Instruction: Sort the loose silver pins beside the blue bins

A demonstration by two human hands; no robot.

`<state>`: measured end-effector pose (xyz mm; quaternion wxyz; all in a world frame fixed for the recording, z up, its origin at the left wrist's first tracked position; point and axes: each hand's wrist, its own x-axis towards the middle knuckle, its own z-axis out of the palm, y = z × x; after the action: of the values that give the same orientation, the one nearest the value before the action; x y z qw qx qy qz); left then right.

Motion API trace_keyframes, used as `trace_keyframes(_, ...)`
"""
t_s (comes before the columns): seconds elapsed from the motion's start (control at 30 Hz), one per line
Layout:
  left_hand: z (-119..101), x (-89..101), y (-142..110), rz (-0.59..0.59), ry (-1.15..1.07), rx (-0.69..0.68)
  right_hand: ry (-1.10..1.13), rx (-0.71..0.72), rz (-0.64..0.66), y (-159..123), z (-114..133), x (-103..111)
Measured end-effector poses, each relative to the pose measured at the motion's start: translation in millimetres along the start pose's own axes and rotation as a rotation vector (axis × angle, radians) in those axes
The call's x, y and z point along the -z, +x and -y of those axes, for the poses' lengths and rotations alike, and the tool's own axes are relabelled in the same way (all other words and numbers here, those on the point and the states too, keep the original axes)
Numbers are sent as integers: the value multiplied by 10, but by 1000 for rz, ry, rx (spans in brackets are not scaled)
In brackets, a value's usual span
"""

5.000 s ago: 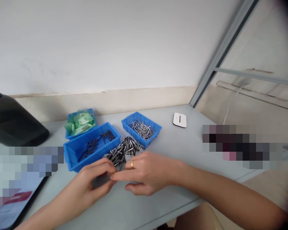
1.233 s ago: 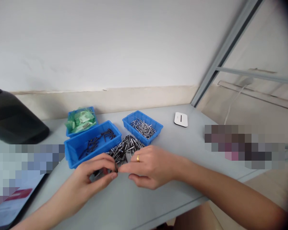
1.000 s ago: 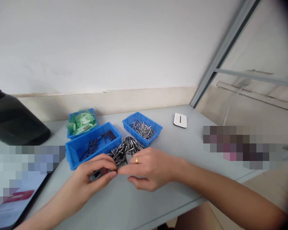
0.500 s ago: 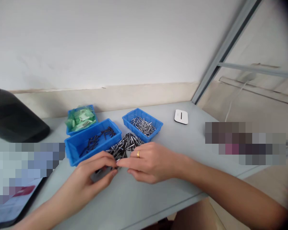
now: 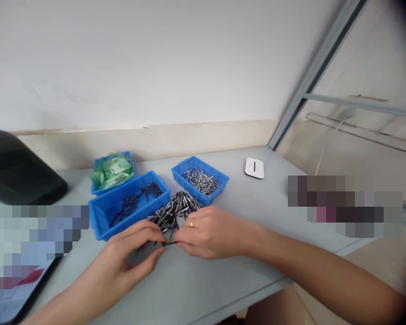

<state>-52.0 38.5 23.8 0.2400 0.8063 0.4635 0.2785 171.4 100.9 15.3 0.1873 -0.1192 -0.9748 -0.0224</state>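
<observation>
A thin dark metal pin point(image 5: 171, 243) spans the small gap between my two hands, low over the table. My left hand point(image 5: 135, 246) pinches its left end between thumb and fingertips. The fingers of my right hand point(image 5: 209, 232), which wears a gold ring, are closed on its right end. Just beyond them lies a loose pile of dark and silvery metal pins point(image 5: 181, 205), partly hidden by my hands. Behind my left hand stands a long blue bin point(image 5: 101, 221) with dark pins in it. A second blue bin point(image 5: 219, 187) holds silvery pins.
Green plastic packets point(image 5: 113, 169) fill a third blue bin at the back. A dark bottle-like object point(image 5: 20, 167) leans at left, above a blurred-out screen point(image 5: 20, 289). A small white device point(image 5: 254, 168) lies to the right, near a metal frame post point(image 5: 291, 108).
My right fingers have drawn slightly away from my left fingertips, so the dark pin now shows between them. The view has shifted slightly.
</observation>
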Motion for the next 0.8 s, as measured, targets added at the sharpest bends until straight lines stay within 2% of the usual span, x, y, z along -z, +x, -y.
trace_keyframes(0.23, 26, -5, -24, -7, -2, -72, 18, -45, -46, 17, 30, 10)
trace_keyframes(0.4, 55, -21, -26, 10, 18, -113, 22, -11, -38, 23, 39, -8)
trace_keyframes(0.63, 10, -4, -31, -10, -38, -48, 13, 6, -47, 16, 34, -8)
trace_keyframes(0.8, -25, 15, -37, 5, -42, 70, 14, 8, -119, 17, 28, 28)
